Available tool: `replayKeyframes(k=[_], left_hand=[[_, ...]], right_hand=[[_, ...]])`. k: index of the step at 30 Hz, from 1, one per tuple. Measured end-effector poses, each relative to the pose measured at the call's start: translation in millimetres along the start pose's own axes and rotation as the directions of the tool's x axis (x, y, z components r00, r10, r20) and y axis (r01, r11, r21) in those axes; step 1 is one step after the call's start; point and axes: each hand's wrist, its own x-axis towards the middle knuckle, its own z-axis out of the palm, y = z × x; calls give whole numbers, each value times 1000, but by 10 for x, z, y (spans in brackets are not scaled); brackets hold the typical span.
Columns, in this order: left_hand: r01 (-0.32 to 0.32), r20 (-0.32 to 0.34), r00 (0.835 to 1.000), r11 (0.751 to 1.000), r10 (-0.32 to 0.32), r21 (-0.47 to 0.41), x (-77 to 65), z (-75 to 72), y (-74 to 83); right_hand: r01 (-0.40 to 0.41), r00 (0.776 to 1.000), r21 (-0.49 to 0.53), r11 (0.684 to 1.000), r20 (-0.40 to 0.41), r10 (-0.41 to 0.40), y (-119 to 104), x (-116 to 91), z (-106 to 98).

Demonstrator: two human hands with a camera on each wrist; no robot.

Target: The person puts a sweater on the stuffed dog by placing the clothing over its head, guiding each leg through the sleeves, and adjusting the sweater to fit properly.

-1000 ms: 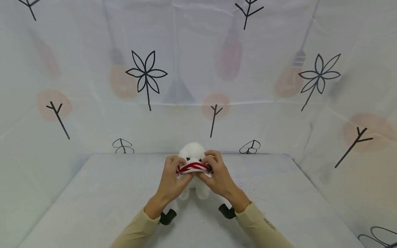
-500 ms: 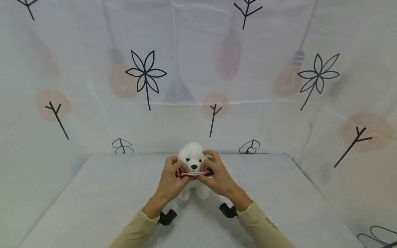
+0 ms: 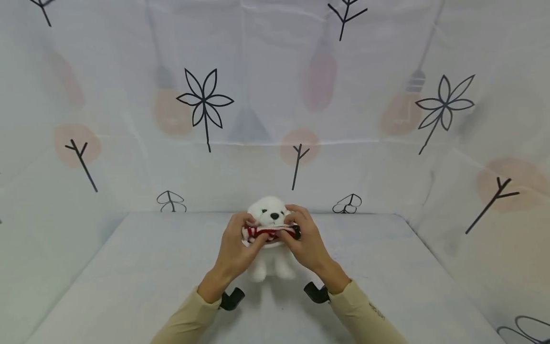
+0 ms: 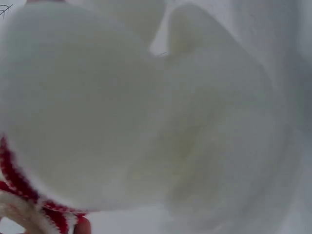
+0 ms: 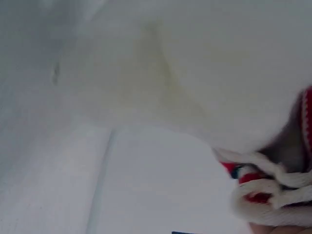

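Observation:
A white plush dog point(image 3: 268, 207) stands upright on the table, its dark eyes and nose facing the head camera. Around its neck, just under the muzzle, lies a red and white knitted garment point(image 3: 258, 231). My left hand point(image 3: 234, 241) pinches the garment's edge on one side, thumb in front. On the other side my right hand point(image 3: 308, 239) holds it the same way. White plush point(image 4: 83, 102) fills most of the left wrist view, with red knit point(image 4: 19, 178) at lower left. In the right wrist view, loose white and red knitting point(image 5: 265, 190) bunches at lower right, next to the plush point(image 5: 219, 73).
Black angled pieces point(image 3: 232, 299) sit by both wrists, beside the beige sleeves point(image 3: 189, 315). The white table point(image 3: 129, 277) ends at a hanging cloth backdrop point(image 3: 253, 167) printed with flowers and twigs.
The garment has come down from across the dog's face to its neck, uncovering the eyes, nose and muzzle. The dog's face now tips upward and has shifted slightly right. Both hands keep their hold.

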Motion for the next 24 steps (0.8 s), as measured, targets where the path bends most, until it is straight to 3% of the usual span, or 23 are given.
replayKeyframes(k=[3, 6, 10, 13, 19, 24], left_hand=[[83, 92, 992, 997, -83, 8, -2, -9, -17], [162, 183, 968, 985, -170, 57, -27, -5, -61], [192, 185, 962, 979, -201, 64, -44, -13, -109], [187, 149, 970, 980, -194, 62, -50, -20, -118], [210, 19, 976, 960, -217, 185, -64, -7, -94], [149, -11, 989, 972, -149, 183, -57, 27, -111]], right_hand=[[-109, 993, -11, 994, 52, 109, 14, 5, 6], [-220, 963, -63, 973, 147, 227, 60, -29, 36], [-268, 937, -93, 959, 208, 282, 81, -57, 52], [-243, 948, -110, 964, 183, 260, 65, -66, 49], [-97, 990, -203, 974, 81, 116, 35, -73, 69], [-11, 991, -57, 998, 132, 18, -27, -69, 99]])
